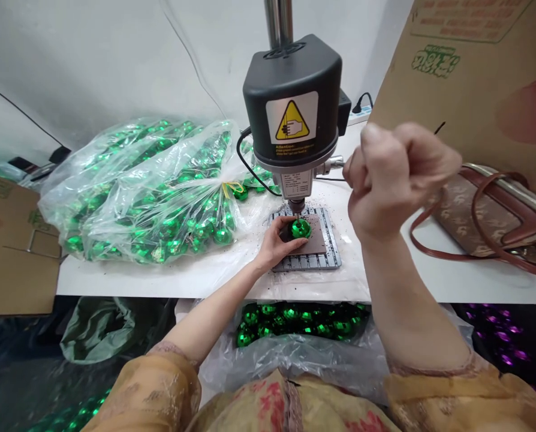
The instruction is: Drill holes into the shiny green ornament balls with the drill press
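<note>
A small black bench drill press (292,102) stands on a white table (169,279). Under its bit sits a green faceted ball (300,228) on a brown pad (316,241) over the ribbed metal base plate (326,259). My left hand (274,243) is wrapped round the ball's left side, holding it in place. My right hand (394,177) is raised at the right of the machine, closed in a fist round the metal feed lever (333,163), whose end pokes out toward the drill head.
Clear plastic bags (146,186) full of green balls lie left of the drill. Another open bag of green balls (295,321) sits below the table edge by my lap. A brown handbag (488,213) and a cardboard box (470,78) stand at the right. Purple balls (511,336) lie low right.
</note>
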`<state>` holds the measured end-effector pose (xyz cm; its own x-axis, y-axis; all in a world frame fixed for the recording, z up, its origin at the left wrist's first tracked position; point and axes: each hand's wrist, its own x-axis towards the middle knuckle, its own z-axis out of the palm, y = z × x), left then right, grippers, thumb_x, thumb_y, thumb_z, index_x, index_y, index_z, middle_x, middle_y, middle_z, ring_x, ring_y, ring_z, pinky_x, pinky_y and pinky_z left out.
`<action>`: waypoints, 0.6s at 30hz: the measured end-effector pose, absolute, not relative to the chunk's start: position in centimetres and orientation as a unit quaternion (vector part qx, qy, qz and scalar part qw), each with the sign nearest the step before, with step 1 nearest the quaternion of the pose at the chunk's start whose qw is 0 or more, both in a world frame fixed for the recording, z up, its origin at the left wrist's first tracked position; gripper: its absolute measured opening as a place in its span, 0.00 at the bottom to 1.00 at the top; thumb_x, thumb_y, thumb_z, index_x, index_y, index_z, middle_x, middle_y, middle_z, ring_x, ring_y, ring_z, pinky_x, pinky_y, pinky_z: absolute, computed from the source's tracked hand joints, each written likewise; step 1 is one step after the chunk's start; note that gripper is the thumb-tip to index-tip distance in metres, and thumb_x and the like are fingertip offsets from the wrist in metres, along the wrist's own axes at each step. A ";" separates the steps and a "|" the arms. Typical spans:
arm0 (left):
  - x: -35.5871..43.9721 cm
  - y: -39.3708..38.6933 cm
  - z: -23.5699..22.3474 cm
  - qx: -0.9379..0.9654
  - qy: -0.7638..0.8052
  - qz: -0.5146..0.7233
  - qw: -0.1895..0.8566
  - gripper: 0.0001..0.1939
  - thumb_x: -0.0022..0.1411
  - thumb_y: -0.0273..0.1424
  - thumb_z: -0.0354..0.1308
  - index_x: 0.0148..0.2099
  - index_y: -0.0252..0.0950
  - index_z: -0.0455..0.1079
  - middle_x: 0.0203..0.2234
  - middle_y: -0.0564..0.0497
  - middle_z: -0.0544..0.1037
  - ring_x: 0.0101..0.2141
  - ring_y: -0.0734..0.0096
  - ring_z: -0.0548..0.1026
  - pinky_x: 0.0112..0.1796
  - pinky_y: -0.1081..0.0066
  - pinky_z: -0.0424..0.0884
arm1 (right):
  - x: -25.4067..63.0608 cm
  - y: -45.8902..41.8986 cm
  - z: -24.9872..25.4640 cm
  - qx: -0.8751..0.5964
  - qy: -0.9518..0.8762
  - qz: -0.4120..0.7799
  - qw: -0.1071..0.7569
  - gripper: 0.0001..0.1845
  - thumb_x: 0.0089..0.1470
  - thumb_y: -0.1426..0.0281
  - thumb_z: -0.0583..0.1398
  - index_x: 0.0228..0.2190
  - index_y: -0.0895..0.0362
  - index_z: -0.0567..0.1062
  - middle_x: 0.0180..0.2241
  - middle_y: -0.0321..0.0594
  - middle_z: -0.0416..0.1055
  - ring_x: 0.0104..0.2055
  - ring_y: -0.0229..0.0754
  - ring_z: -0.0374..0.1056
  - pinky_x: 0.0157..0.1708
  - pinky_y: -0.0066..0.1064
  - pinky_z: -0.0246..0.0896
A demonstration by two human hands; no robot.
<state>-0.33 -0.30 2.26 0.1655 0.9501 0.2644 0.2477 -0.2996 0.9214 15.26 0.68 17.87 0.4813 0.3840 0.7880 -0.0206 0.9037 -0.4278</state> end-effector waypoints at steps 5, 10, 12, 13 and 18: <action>-1.4 -4.0 3.4 0.685 0.510 0.465 0.233 0.24 0.52 0.43 0.71 0.46 0.38 0.69 0.40 0.47 0.77 0.42 0.61 0.76 0.45 0.62 0.72 | 15.4 1.3 20.0 -0.196 -0.493 0.132 0.837 0.25 0.55 0.72 0.61 0.16 0.52 0.52 0.11 0.25 0.46 0.13 0.29 0.44 0.18 0.30 0.41; -5.2 -12.0 2.9 0.863 0.396 0.270 0.158 0.22 0.57 0.46 0.66 0.46 0.38 0.69 0.35 0.47 0.77 0.36 0.62 0.75 0.37 0.64 0.72 | 15.5 1.4 19.7 -0.157 -0.488 0.141 0.847 0.23 0.53 0.75 0.60 0.16 0.50 0.54 0.10 0.26 0.48 0.13 0.30 0.44 0.17 0.31 0.37; -6.9 -15.1 1.8 0.916 0.359 0.148 0.100 0.19 0.60 0.44 0.63 0.48 0.37 0.70 0.34 0.46 0.77 0.35 0.60 0.75 0.36 0.63 0.72 | 15.6 1.4 19.7 -0.151 -0.492 0.148 0.845 0.23 0.53 0.74 0.61 0.15 0.51 0.55 0.10 0.26 0.49 0.12 0.30 0.45 0.17 0.31 0.38; -7.7 -16.4 1.2 0.929 0.352 0.087 0.077 0.19 0.62 0.41 0.62 0.50 0.37 0.70 0.36 0.45 0.78 0.37 0.59 0.76 0.37 0.62 0.72 | 15.7 1.4 19.6 -0.156 -0.495 0.150 0.841 0.24 0.53 0.72 0.62 0.15 0.51 0.55 0.10 0.26 0.49 0.13 0.30 0.45 0.17 0.30 0.38; -10.3 -18.3 -0.2 0.950 0.306 0.043 0.049 0.18 0.63 0.26 0.55 0.55 0.43 0.70 0.47 0.45 0.79 0.49 0.58 0.76 0.46 0.60 0.74 | 15.6 1.0 19.7 -0.166 -0.484 0.149 0.846 0.25 0.52 0.69 0.64 0.15 0.53 0.55 0.10 0.26 0.50 0.12 0.29 0.46 0.17 0.29 0.38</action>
